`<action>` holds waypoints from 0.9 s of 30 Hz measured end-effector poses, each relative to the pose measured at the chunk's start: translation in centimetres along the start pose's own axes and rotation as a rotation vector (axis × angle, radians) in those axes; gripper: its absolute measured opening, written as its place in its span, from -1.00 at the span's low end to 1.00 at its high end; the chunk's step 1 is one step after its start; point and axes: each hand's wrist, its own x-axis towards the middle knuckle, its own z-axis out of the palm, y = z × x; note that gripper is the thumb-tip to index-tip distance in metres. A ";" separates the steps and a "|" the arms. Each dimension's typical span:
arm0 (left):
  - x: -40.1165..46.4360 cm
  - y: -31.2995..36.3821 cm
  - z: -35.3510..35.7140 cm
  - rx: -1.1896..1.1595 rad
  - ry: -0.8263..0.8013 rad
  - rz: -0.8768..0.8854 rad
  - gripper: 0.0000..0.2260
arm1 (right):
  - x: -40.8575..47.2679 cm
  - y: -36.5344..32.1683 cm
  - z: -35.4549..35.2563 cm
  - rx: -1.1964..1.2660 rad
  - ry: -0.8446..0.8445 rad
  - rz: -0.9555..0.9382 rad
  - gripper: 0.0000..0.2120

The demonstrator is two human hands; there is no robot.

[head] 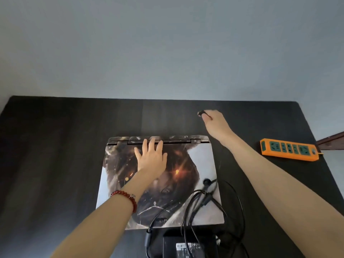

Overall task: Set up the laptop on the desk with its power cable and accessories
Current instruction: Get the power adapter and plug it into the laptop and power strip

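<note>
A closed laptop [202, 161] with a printed picture on its lid lies flat in the middle of the black desk [55, 146], hinge side away from me. My left hand [151, 157] rests flat on the lid near the hinge, fingers straight. My right hand [216, 121] is past the laptop's far right corner and pinches a small black cable plug [201, 113] above the desk. Black cables [197, 203] lie tangled over the lid's near right corner. The black power brick [189, 244] sits at the desk's near edge, just in front of the laptop.
An orange and green power strip [289, 149] lies at the desk's right edge. A grey wall [167, 43] stands behind the desk. A brown ledge [333, 139] shows beyond the right edge.
</note>
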 end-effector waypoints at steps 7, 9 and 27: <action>4.3 1.8 0.8 0.074 0.148 0.036 -0.65 | 5.1 6.1 1.0 -0.657 -0.242 -0.041 -0.73; 5.2 2.5 1.3 0.037 0.200 0.083 -0.70 | 6.4 7.3 0.0 -0.792 -0.216 -0.090 -0.79; 6.4 2.8 2.5 -0.037 0.387 0.115 -0.70 | 4.7 5.7 9.4 -0.173 -0.079 -0.175 -0.92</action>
